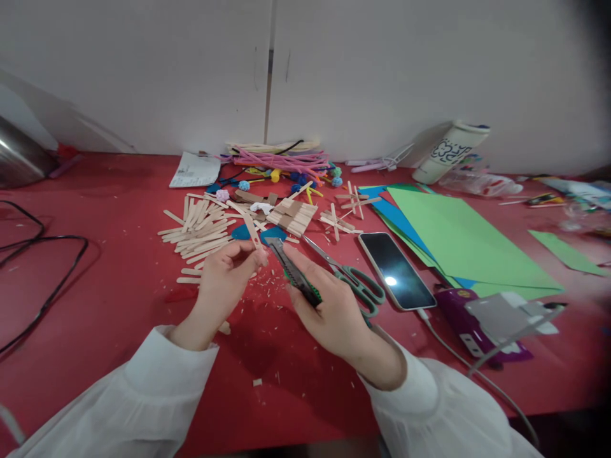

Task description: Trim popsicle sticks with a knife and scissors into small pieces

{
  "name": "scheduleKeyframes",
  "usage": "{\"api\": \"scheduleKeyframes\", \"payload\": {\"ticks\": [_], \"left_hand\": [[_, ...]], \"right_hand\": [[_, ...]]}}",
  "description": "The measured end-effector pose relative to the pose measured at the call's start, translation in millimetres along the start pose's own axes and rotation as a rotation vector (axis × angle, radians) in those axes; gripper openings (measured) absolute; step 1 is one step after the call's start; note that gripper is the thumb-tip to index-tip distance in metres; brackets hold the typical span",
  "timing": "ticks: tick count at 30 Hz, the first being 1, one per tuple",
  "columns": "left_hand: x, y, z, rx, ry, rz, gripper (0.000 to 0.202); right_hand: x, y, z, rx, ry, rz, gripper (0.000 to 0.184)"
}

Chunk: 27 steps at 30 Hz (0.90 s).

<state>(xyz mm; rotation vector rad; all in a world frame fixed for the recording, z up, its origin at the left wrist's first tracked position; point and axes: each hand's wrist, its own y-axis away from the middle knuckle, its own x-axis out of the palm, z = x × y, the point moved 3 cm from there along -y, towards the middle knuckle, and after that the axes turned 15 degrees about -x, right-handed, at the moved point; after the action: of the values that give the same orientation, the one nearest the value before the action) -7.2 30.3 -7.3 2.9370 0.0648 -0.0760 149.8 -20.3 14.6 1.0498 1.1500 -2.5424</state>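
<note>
Between its thumb and fingers, my left hand (226, 277) pinches a wooden craft stick (252, 229), held tilted above the table. A small notch or hole seems to show near its lower end. My right hand (329, 299) is wrapped round a green and black utility knife (300, 280), its blade out and pointing toward the stick; whether they touch I cannot tell. Wood shavings (272, 292) lie scattered below both hands. Left of them spreads a pile of craft sticks (200, 229). Just beyond the right hand lie green-handled scissors (360, 286), partly hidden.
A phone (398, 270) on a cable lies at right, beside a purple power strip (477, 324). Green and blue paper sheets (458, 235) sit behind it. Pink pipe cleaners (281, 160) and a tumbler (449, 152) are at the back. A black cable (71, 238) runs at left.
</note>
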Motion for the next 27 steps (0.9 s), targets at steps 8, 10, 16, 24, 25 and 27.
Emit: {"api": "scheduleKeyframes", "payload": {"ticks": [8, 10, 16, 24, 25, 27], "left_hand": [[-1.1, 3, -6, 0.086, -0.076, -0.106, 0.012], [-0.9, 4, -7, 0.107, -0.109, -0.111, 0.010], [-2.4, 12, -14, 0.272, -0.279, -0.179, 0.008], [-5.1, 16, -21, 0.579, -0.472, -0.317, 0.008], [-5.0, 16, -21, 0.575, -0.475, -0.320, 0.008], [-4.6, 15, -21, 0.530, -0.473, -0.321, 0.008]], "right_hand": [[2, 0, 1, -0.005, -0.019, 0.062, 0.051], [2, 0, 1, -0.006, -0.018, 0.077, 0.051], [3, 1, 3, 0.011, -0.009, 0.073, 0.050], [8, 2, 6, 0.266, -0.494, 0.029, 0.054], [9, 2, 5, 0.335, -0.596, 0.017, 0.055], [12, 2, 4, 0.458, -0.817, -0.008, 0.057]]}}
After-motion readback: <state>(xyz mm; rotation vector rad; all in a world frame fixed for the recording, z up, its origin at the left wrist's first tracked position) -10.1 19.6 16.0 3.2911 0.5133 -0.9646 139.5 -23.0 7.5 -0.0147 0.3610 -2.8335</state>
